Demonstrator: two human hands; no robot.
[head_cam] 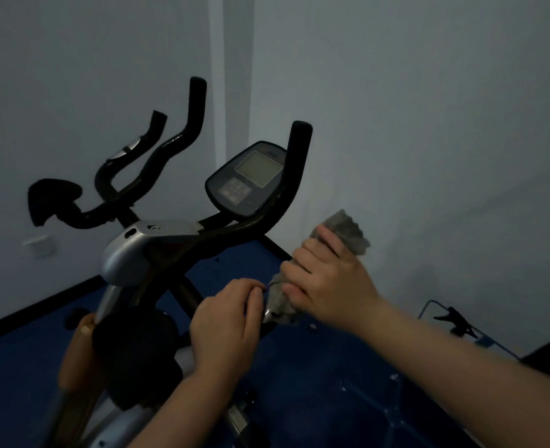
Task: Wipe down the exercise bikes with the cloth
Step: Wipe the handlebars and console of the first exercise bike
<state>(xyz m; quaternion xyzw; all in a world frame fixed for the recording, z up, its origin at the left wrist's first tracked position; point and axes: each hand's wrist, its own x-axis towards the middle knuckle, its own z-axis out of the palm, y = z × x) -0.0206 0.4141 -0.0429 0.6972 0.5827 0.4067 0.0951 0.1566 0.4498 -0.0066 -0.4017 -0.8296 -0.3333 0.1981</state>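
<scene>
An exercise bike (128, 253) with a silver stem cover, black handlebars (294, 176) and a grey console (249, 181) stands in front of me in dim light. My right hand (328, 279) grips a grey fluffy cloth (348, 231) wrapped around the near right handlebar end; cloth sticks out above and below the fingers. My left hand (228, 328) sits just left of it, fingers curled on the same bar next to the cloth's lower end. The bar under both hands is hidden.
A black elbow pad (52, 197) sits at the left handlebar. White walls meet in a corner behind the bike. The floor (315, 367) is blue. A black clip on a blue wire frame (454, 320) stands at the right. A wall socket (39, 245) is at left.
</scene>
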